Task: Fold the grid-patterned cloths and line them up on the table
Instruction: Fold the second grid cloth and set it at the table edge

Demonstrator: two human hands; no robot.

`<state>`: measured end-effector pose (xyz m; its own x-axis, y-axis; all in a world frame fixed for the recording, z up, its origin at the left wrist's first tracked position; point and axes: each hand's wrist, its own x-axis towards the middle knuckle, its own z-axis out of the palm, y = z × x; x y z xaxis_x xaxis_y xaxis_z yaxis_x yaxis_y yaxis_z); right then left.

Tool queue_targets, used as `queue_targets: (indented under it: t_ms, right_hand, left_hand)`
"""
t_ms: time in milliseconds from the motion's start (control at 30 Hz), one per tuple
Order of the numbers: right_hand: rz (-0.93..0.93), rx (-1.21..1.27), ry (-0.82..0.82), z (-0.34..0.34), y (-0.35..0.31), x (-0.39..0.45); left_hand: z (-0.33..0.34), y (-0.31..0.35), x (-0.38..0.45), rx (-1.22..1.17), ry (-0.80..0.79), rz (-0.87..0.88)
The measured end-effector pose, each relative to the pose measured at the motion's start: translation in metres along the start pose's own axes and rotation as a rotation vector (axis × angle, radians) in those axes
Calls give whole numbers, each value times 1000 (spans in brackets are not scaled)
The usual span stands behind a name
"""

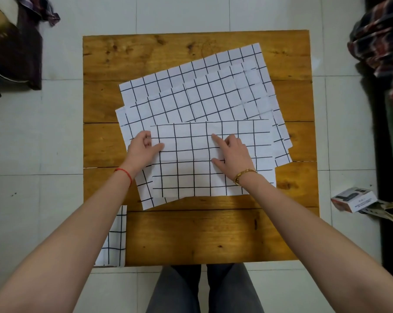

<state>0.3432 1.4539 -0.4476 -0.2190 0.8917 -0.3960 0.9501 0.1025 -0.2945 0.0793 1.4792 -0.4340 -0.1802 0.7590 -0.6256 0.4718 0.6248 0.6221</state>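
Observation:
A pile of white cloths with black grid lines [197,91] lies spread across the middle of the wooden table [191,233]. On top, nearest me, sits a folded grid cloth [191,175], squared to the table edge. My left hand [142,149] grips that cloth's left edge, thumb on top and fingers curled under it. My right hand [231,152] rests flat on the cloth's middle with fingers spread. Another folded grid cloth [115,240] lies at the table's front left corner, partly hidden by my left forearm.
The table stands on a pale tiled floor. A dark bag [12,53] lies at the far left, patterned fabric [381,41] at the far right. A small box [353,199] and papers sit on the floor right of the table. My legs [202,290] are below the front edge.

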Motion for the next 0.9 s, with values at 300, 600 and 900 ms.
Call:
queue_targets:
  t_ms: [300, 600, 900]
  right_hand:
    - [25, -59, -23, 8, -16, 9]
    - [56, -70, -70, 10, -25, 18]
    - [21, -135, -65, 23, -47, 24]
  left_hand:
    - [3, -13, -18, 132, -87, 16]
    - [-12, 3, -34, 82, -53, 81]
    - [-23, 19, -57, 82, -161, 121]
